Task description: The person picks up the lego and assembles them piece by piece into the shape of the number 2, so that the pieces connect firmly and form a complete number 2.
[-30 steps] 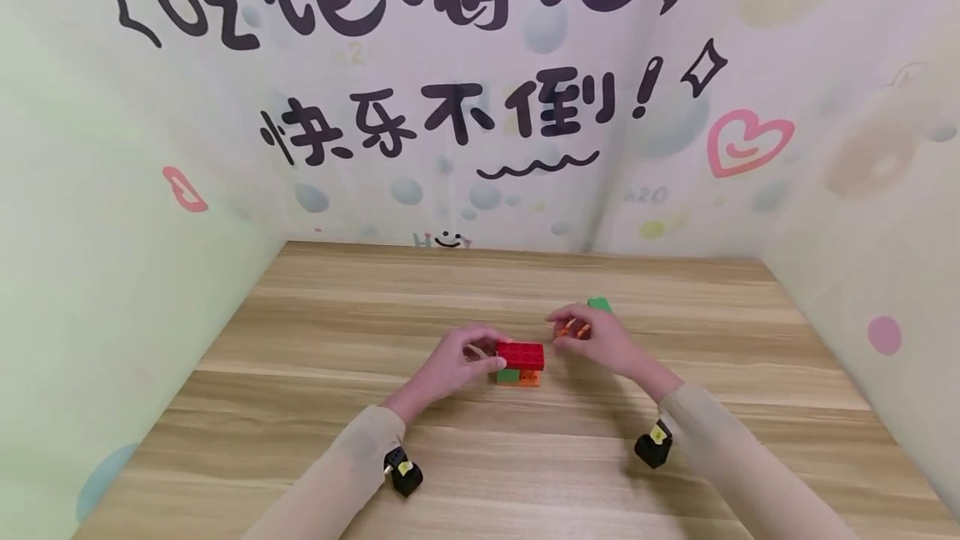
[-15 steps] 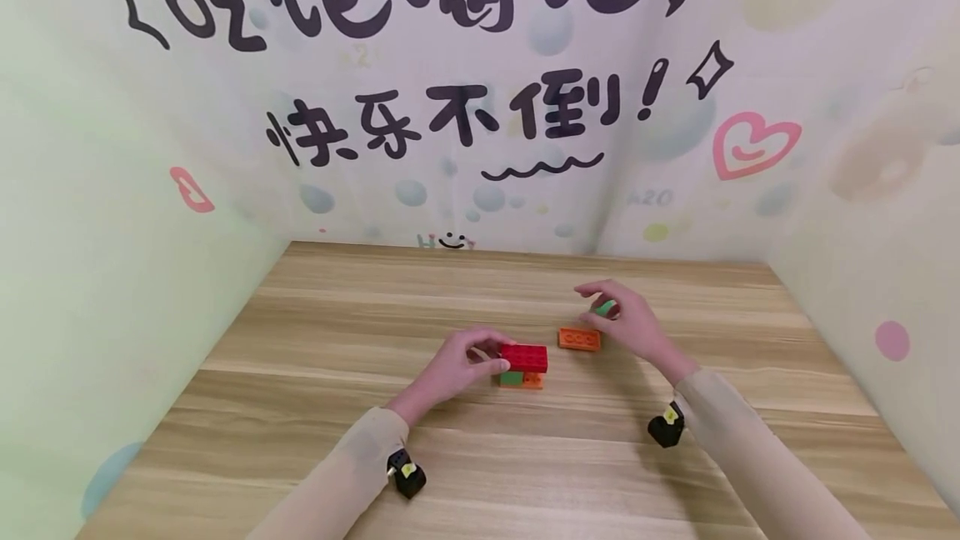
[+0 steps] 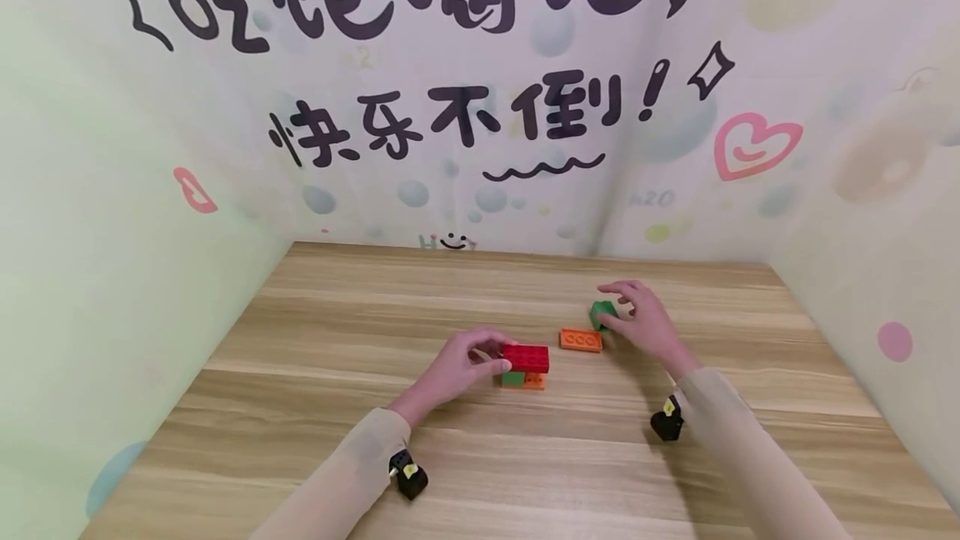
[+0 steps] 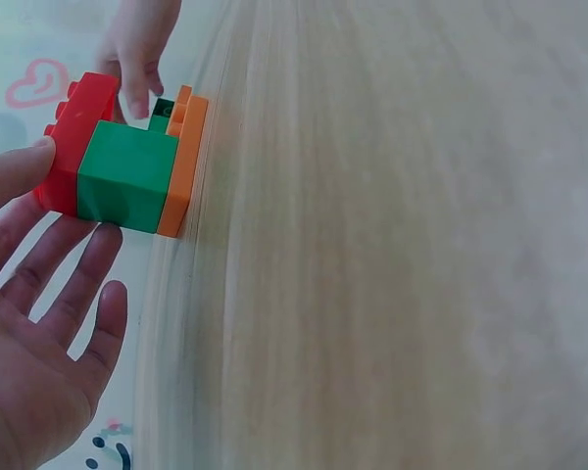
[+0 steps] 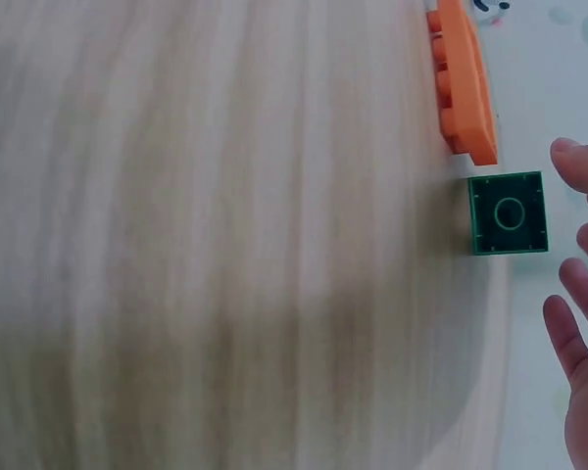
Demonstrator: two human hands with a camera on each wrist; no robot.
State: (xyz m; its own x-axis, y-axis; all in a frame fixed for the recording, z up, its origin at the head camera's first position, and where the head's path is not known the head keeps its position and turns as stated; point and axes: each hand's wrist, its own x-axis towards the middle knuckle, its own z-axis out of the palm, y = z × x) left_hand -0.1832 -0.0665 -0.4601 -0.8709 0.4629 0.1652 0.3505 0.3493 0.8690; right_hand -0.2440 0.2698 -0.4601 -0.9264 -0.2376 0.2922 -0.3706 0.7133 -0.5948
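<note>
My left hand (image 3: 452,367) pinches a red building brick (image 3: 527,358), the thumb on its near side and fingers behind. That brick sits on a green block (image 4: 127,176), which stands on a flat orange brick (image 4: 185,166), forming a small stack on the table. Farther right, my right hand (image 3: 647,327) hovers with fingers spread around a loose green brick (image 3: 602,315). In the right wrist view a gap shows between this brick and the fingertips (image 5: 565,146); its hollow underside faces that camera.
Between the stack and the loose green brick lies another orange brick (image 3: 581,341), hollow side up. A wood-grain table (image 3: 360,298) meets a printed back wall (image 3: 360,207), with pale walls at both sides.
My right hand has let go of the orange brick, leaving it on the table, and has moved right and back to the green brick. The left hand stays on the stack.
</note>
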